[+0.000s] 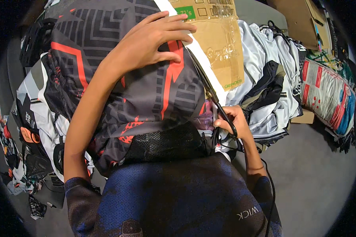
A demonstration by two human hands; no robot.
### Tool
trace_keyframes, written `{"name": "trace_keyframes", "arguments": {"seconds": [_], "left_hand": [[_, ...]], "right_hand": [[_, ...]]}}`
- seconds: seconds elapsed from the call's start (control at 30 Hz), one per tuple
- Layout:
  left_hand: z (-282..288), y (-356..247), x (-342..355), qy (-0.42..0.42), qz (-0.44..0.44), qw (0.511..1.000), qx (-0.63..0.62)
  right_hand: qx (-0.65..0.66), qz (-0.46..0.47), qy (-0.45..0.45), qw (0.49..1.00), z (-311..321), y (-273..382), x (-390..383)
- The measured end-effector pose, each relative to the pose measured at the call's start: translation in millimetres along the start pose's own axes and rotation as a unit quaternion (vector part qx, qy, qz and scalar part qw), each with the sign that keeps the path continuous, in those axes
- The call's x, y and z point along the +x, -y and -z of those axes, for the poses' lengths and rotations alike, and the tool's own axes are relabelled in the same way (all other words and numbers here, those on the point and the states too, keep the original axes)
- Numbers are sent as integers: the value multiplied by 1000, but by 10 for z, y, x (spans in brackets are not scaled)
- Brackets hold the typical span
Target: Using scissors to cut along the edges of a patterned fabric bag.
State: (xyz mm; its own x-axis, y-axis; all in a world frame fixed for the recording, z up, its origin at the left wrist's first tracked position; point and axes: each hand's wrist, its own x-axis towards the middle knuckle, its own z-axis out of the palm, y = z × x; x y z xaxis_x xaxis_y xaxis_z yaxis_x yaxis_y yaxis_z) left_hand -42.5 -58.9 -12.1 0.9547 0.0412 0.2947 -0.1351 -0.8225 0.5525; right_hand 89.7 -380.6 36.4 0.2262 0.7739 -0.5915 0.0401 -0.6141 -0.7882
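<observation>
Dark grey fabric (pixel 142 94) with red and black geometric patterns is heaped in front of me. My left hand (pixel 156 37) lies over its upper right part, fingers spread toward a white strip (pixel 210 71) along the fabric's right side. At the lower end of that strip, my right hand (pixel 238 121) grips the black handles of a pair of scissors (pixel 209 87). Their long blades point up and away along the strip, beside the dark fabric. Whether the blades have fabric between them I cannot tell.
A brown cardboard box (pixel 219 43) with clear tape lies beyond the strip. Shiny pale grey garments (pixel 271 114) are piled to the right, near a plastic-wrapped bundle (pixel 324 94). Fabric scraps (pixel 17 158) litter the far left. A black cable (pixel 272 189) hangs by my right arm.
</observation>
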Motion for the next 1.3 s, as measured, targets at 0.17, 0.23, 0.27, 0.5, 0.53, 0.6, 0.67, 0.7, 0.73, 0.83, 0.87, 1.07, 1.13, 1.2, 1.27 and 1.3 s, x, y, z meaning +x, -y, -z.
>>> {"name": "trace_keyframes", "arguments": {"seconds": [0.17,0.23,0.27,0.5,0.53,0.6,0.67,0.7,0.73,0.83,0.87,1.07,1.13,1.2,1.27,1.3], "left_hand": [[-24,61,20,-18,3,997,-72],[5,96,13,-25,4,995,-93],[46,118,3,-45,6,997,-68],[163,193,-71,-71,30,997,24],[163,208,-86,-58,39,997,30],[168,215,-98,-60,43,997,29],[166,216,-91,-61,47,997,28],[165,217,-91,-61,48,997,26],[163,220,-86,-61,47,997,24],[167,219,-72,-71,50,996,34],[165,220,-66,-75,51,995,37],[159,227,-63,-72,51,995,37],[161,226,-66,-71,50,996,36],[165,225,-70,-70,50,996,35],[156,232,-71,-72,49,996,34],[148,236,-73,-75,48,996,33]], "right_hand": [[-6,-18,26,999,21,75,27],[-12,-23,34,999,27,125,59],[-13,-21,35,999,26,152,85],[-20,-15,37,999,-10,328,307],[-20,-15,39,999,-12,344,336],[-20,-15,43,999,-20,369,358],[-15,-14,47,999,-26,381,370],[-12,-14,48,999,-29,385,372],[-12,-16,47,999,-36,394,372],[-23,-6,20,1000,-89,439,372],[-26,-3,11,1000,-99,443,368],[-19,6,-1,1000,-115,409,378],[-20,8,-5,1000,-122,408,380],[-21,11,-8,1000,-124,407,381],[-20,11,-9,1000,-122,399,378],[-18,11,-9,1000,-119,394,376]]}}
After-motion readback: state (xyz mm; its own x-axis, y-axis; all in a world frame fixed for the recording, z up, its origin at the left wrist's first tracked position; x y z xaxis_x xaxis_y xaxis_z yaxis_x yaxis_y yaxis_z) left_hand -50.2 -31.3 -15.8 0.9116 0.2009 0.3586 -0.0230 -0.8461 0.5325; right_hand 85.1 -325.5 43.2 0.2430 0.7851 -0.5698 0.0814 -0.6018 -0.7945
